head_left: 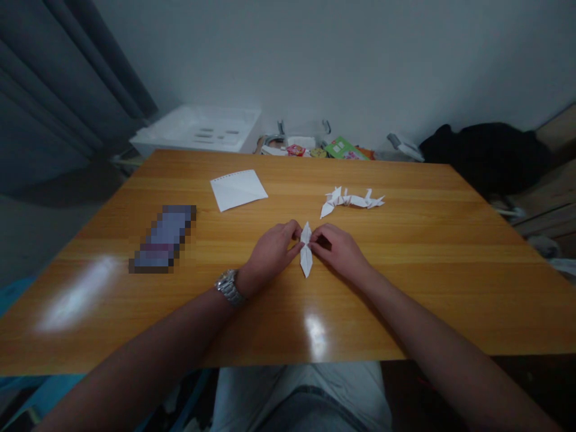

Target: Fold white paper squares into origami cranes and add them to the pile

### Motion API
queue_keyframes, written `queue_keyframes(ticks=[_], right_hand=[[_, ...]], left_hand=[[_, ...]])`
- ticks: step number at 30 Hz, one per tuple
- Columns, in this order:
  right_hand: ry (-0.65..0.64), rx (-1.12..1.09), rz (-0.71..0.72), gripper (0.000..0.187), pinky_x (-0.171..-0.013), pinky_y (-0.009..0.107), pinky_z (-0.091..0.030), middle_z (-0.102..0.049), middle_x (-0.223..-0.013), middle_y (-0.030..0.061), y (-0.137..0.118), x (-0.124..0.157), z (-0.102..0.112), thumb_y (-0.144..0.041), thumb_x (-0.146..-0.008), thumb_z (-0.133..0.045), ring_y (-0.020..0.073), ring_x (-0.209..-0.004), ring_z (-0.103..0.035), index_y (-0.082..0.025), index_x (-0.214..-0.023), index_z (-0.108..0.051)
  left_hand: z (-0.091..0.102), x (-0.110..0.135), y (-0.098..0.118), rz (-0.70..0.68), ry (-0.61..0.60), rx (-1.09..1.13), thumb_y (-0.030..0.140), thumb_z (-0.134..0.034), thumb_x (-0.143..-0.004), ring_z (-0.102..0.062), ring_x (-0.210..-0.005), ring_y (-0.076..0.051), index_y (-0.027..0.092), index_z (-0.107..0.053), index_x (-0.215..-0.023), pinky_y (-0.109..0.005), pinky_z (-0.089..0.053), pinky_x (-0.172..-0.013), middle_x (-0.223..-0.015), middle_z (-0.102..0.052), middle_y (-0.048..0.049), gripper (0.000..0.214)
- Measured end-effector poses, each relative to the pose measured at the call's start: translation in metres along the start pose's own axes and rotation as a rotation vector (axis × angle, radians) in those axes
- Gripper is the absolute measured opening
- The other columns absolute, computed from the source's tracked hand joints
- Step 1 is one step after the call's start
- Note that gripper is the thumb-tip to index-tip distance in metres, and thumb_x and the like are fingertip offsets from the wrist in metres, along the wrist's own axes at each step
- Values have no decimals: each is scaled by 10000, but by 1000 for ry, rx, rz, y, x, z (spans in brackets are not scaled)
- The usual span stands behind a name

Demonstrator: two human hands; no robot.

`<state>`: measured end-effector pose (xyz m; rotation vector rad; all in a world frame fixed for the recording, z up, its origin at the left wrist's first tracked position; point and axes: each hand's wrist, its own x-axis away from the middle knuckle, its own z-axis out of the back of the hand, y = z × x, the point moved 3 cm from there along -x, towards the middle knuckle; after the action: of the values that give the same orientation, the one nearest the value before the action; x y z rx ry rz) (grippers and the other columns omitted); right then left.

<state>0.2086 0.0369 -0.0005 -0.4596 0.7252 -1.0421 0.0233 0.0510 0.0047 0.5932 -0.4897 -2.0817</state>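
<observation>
A narrow, diamond-shaped folded white paper (306, 255) lies on the wooden table (405, 288) in front of me. My left hand (272, 255) pinches its upper left side, a metal watch (229, 287) on the wrist. My right hand (339, 251) pinches the upper right side, fingers curled. Both hands rest on the tabletop. Several finished folded paper figures (351, 200) lie in a row behind my right hand.
A blank white sheet with a torn perforated edge (238, 189) lies at the back left. A blurred-out oblong object (162, 239) sits at the left. Beyond the table are a white tray (198, 129), small clutter (315, 147) and a dark bundle (486, 150).
</observation>
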Motion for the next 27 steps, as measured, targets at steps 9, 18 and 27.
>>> queue_keyframes(ticks=[9, 18, 27], right_hand=[[1, 37, 135, 39, -875, 355, -530, -668, -1044, 81, 1, 2, 2, -205, -927, -689, 208, -969, -652, -188, -932, -724], [-89, 87, 263, 164, -966, 418, -536, -681, -1165, 119, -4, 6, 4, -233, -971, -631, 231, -1084, -640, -195, -998, -788], [-58, 170, 243, 222, -994, 414, -541, -693, -1193, 114, -6, 5, 9, -273, -990, -602, 226, -1114, -646, -201, -1128, -761]], left_hand=[[0, 1, -1, -63, 25, -28, 273, -569, -1001, -640, -1092, -210, 191, -669, -1143, -336, -529, -950, -1235, -624, -67, 192], [0, 2, 4, -139, -21, -200, 338, -517, -1039, -643, -1105, -245, 165, -711, -1203, -390, -514, -1001, -1203, -688, -92, 307], [0, 4, -1, -115, -21, -171, 341, -569, -1012, -619, -1131, -249, 228, -692, -1285, -407, -502, -1017, -1257, -642, -108, 319]])
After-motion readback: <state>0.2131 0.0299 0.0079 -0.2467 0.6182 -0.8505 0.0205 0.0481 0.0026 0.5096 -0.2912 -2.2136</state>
